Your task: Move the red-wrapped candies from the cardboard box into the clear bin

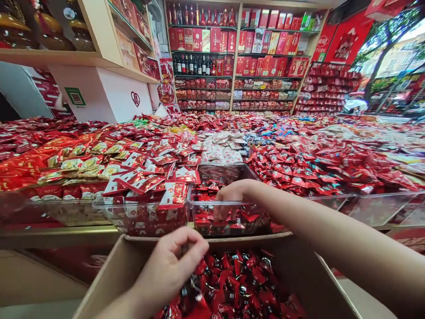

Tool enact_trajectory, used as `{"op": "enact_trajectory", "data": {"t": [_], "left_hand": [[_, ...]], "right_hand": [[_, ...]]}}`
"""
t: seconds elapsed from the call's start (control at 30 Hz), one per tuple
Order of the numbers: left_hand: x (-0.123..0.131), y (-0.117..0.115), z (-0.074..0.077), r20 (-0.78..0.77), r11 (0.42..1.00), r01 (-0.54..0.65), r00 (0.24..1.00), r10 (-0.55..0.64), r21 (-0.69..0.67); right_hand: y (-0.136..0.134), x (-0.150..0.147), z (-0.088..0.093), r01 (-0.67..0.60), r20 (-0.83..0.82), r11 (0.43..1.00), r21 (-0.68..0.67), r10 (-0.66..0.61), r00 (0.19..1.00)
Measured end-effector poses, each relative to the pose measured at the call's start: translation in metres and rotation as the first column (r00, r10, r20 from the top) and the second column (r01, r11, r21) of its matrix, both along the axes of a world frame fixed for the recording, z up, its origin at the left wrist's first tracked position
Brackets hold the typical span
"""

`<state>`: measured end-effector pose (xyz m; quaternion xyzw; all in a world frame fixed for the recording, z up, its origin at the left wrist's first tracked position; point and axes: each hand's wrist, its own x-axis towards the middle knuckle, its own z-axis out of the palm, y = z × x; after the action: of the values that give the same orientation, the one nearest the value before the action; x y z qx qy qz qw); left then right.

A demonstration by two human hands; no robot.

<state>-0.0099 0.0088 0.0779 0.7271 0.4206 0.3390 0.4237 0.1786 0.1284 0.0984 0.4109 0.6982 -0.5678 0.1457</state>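
Note:
A cardboard box [109, 274] full of red and black wrapped candies [245, 283] sits right below me. My left hand [171, 266] hovers over the box, its fingers pinched on dark candy wrappers. My right hand [232, 199] reaches down into a clear plastic bin [199, 210] holding a low layer of the same red candies; its fingers curl downward behind the bin's wall, and what they hold is hidden.
Clear bins heaped with red packets [149, 177] and white packets [222, 150] cover the wide display counter. Shelves of red gift boxes and bottles [232, 53] stand at the back. A white counter [106, 95] rises at the left.

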Motion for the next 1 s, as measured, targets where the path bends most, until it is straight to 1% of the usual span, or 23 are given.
{"op": "enact_trajectory", "data": {"t": [0.03,0.1,0.13,0.2,0.27,0.33,0.53,0.63,0.73,0.9,1.0], "left_hand": [[-0.002,-0.006,-0.013,-0.017,0.996,0.043,0.999,-0.045,-0.082],[-0.003,-0.015,-0.033,-0.04,0.976,0.116,0.991,-0.125,-0.182],[-0.003,-0.017,-0.039,-0.058,0.967,0.148,0.985,-0.164,-0.209],[-0.003,-0.019,-0.046,-0.088,0.963,0.171,0.977,-0.193,-0.208],[-0.005,-0.018,-0.047,-0.111,0.97,0.174,0.975,-0.194,-0.172],[-0.008,-0.017,-0.047,-0.124,0.974,0.17,0.974,-0.188,-0.149],[-0.015,-0.015,-0.05,-0.115,0.97,0.171,0.975,-0.193,-0.175],[-0.017,-0.015,-0.05,-0.119,0.972,0.17,0.974,-0.19,-0.163],[-0.018,-0.014,-0.05,-0.125,0.972,0.178,0.972,-0.198,-0.155],[-0.02,-0.012,-0.052,-0.142,0.975,0.169,0.972,-0.19,-0.145],[-0.021,-0.01,-0.052,-0.153,0.976,0.168,0.97,-0.189,-0.14]], "right_hand": [[0.001,-0.001,-0.002,-0.009,-0.001,1.0,-0.006,0.009,1.0],[0.002,-0.003,-0.005,-0.01,-0.006,1.0,0.004,0.01,1.0],[0.002,-0.003,-0.007,0.001,-0.004,1.0,0.021,-0.001,1.0],[0.002,-0.003,-0.009,0.036,0.004,0.998,0.061,-0.036,0.999],[0.002,-0.004,-0.011,0.055,0.017,0.996,0.069,-0.056,0.998],[0.002,-0.004,-0.012,0.055,0.028,0.998,0.036,-0.056,0.998],[0.003,-0.007,-0.012,0.078,0.117,0.997,-0.03,-0.074,0.99],[0.003,-0.006,-0.013,0.088,0.111,0.995,-0.037,-0.084,0.99],[0.003,-0.006,-0.015,0.099,0.116,0.995,-0.02,-0.096,0.989],[0.0,-0.008,-0.015,0.144,0.141,0.986,0.08,-0.154,0.978],[-0.002,-0.009,-0.012,0.145,0.095,0.988,0.047,-0.149,0.984]]}}
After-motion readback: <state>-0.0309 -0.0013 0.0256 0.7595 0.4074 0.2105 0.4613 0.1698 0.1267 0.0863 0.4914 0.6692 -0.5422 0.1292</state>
